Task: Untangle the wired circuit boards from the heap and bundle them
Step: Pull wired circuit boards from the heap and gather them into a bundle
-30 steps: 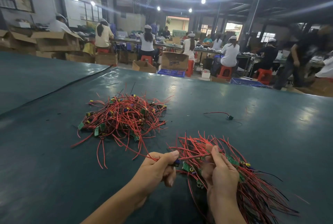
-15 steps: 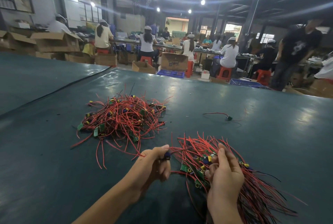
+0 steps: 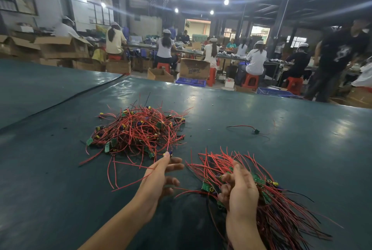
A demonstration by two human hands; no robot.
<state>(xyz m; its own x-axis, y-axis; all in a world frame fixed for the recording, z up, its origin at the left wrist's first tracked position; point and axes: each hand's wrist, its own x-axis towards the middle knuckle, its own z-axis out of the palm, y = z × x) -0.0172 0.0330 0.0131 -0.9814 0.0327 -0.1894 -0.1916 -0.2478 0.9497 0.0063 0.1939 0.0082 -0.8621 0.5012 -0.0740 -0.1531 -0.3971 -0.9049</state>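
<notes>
On the dark green table mat [image 3: 60, 189], the right hand [image 3: 241, 193] grips a fanned bundle of red-wired green circuit boards [image 3: 281, 215]. The left hand [image 3: 157, 179], fingers spread and unclenched, touches its forefinger to the near edge of the tangled heap of red-wired boards [image 3: 136, 131], just left of the bundle

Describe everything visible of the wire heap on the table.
The heap is a tangled mound of thin red wires, some black, with small green boards and yellow-and-blue parts caught in it. It lies on the dark green table, left of the held bundle and apart from it. The index fingertip of the left hand reaches its near edge.
</notes>
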